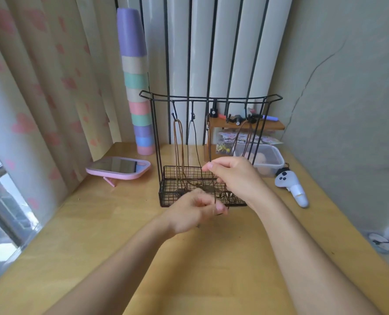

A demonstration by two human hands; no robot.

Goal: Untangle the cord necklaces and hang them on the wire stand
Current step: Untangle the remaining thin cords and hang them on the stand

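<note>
Here left hand point(194, 211), right hand point(233, 176) pinch cords point(209, 144) — right higher.

Soft, even daylight fills the scene from the window point(0, 196) well left of the left hand point(193, 210) and its grip, where the glass washes out to white. The curtain point(41, 87), above and left of the grip, glows through. A pale sheen lies on the wooden surface point(111, 214) just left of the grip; shadows under the forearms are faint. Motion blur smears the left grip, and the thin cord necklaces point(176, 151) beyond it barely resolve. Wide-angle distortion bows the top rail of the wire stand point(170, 196) and bends the wall point(348, 110) to the grip's right.
</note>
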